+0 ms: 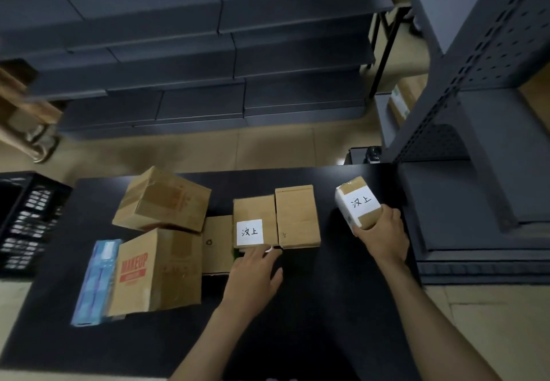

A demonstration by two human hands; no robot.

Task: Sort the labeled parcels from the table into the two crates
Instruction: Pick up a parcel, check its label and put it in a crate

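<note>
Black table [89, 348] had a crate [26, 223] beside its left end, contents lost in shadow. Left hand [253, 273], fingers straight, touched the near edge of a labelled box [253, 214] lying lengthwise away from the person. Right hand [384, 238] gripped a small parcel [357, 202] above the table's right end, label up, long axis pointing away.

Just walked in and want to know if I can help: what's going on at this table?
A person is sorting parcels at a black table. Their right grip holds a small labeled parcel over the table's right side. The left grip, fingers straight, reaches to the near edge of another labeled box mid-table. More cartons, including a MAKEUP box, lie on the table's left side. One black crate shows at the left, beside the table.
</note>
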